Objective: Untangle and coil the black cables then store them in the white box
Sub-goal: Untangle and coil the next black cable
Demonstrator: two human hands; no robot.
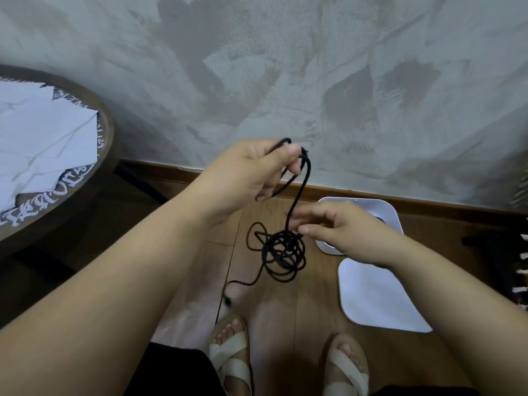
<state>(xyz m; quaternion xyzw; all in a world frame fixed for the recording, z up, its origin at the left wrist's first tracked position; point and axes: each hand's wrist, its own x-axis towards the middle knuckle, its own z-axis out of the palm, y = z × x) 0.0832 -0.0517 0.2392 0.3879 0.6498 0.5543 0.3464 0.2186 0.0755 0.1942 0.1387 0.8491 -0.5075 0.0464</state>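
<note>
A tangled black cable [281,252] hangs in the air above the wooden floor. My left hand [251,172] is raised and pinches a strand of it between thumb and fingers; the cable drops from there into a knotted bundle. My right hand [343,232] is lower and to the right, with its thumb and fingertips at the top of the bundle. One loose end trails down to the floor near my feet. The white box [391,218] stands on the floor by the wall, partly hidden behind my right hand, and its white lid [377,298] lies flat in front of it.
A round dark wooden table [85,178] with white papers on it is at the left. A grey plastered wall with a wooden skirting board runs across the back. My sandalled feet [231,352] are at the bottom. A dark fringed object [514,252] sits at the right edge.
</note>
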